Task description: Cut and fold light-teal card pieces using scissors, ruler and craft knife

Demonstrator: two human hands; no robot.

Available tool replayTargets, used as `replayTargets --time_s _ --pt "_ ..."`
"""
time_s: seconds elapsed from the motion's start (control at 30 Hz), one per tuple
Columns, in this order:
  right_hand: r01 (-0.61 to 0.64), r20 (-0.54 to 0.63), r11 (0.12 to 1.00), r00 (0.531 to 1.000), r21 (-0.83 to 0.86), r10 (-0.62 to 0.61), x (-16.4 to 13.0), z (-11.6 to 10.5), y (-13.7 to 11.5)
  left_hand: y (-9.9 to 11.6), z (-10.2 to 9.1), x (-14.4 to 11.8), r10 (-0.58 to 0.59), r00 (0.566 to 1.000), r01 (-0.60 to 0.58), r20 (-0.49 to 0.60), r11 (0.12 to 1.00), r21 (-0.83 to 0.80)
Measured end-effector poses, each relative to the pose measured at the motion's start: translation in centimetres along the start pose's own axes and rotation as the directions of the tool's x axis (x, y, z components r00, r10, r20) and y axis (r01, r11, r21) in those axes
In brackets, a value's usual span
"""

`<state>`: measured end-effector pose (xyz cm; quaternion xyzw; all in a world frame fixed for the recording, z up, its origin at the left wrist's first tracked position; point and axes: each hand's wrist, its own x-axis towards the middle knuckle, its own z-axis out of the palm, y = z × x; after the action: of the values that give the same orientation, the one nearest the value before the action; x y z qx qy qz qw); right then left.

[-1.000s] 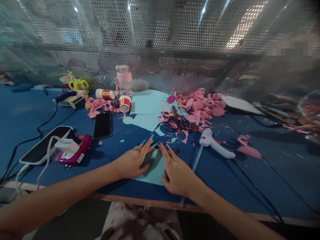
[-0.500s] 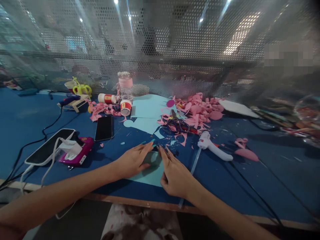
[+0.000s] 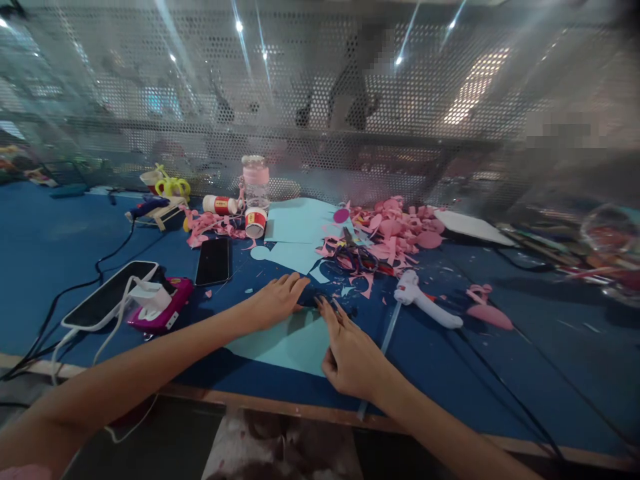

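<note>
Two bare hands meet over a light-blue sheet (image 3: 285, 343) lying on a blue surface (image 3: 450, 407), just left of a white glue gun (image 3: 431, 303). The left hand (image 3: 281, 300), farther from the gun, is at the sheet's upper edge, fingers bent and close together; whether it pinches the paper cannot be told. The right hand (image 3: 354, 350), nearer the gun, lies over the sheet's gun-side edge, fingers extended and thumb tucked in; its grip, too, cannot be told. Beyond the gun and to its left, dark-handled scissors (image 3: 356, 257) sit beside heaped pink scraps (image 3: 397, 227), with larger light-blue paper (image 3: 295, 223) farther left. A black phone (image 3: 213, 261) lies well left of the gun, a pink paper piece (image 3: 490, 317) just right of it
</note>
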<state>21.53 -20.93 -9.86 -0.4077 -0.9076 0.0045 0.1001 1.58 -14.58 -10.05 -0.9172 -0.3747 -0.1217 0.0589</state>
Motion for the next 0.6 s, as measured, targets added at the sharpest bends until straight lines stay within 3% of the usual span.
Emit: replayTargets --time_s 0.13,0.37,0.5,0.6 --pt "-0.002 0.012 1.0 1.0 -0.001 0.002 -0.1 0.0 0.1 -0.5 0.4 -0.2 0.106 0.994 -0.105 0.034 0.994 -0.018" --pt "0.003 0.009 0.995 1.0 0.096 -0.003 -0.1 -0.2 0.2 -0.9 -0.5 -0.4 0.13 0.98 -0.117 0.15 0.988 -0.096" --pt "0.023 -0.086 0.999 0.996 0.049 -0.019 0.1 -0.8 0.7 -1.4 -1.7 0.1 0.171 0.983 -0.164 0.067 0.982 -0.095" --pt "0.012 -0.162 0.999 0.987 0.048 -0.004 0.7 -1.8 1.5 -1.9 -2.0 1.0 0.135 0.991 -0.134 0.009 0.988 -0.074"
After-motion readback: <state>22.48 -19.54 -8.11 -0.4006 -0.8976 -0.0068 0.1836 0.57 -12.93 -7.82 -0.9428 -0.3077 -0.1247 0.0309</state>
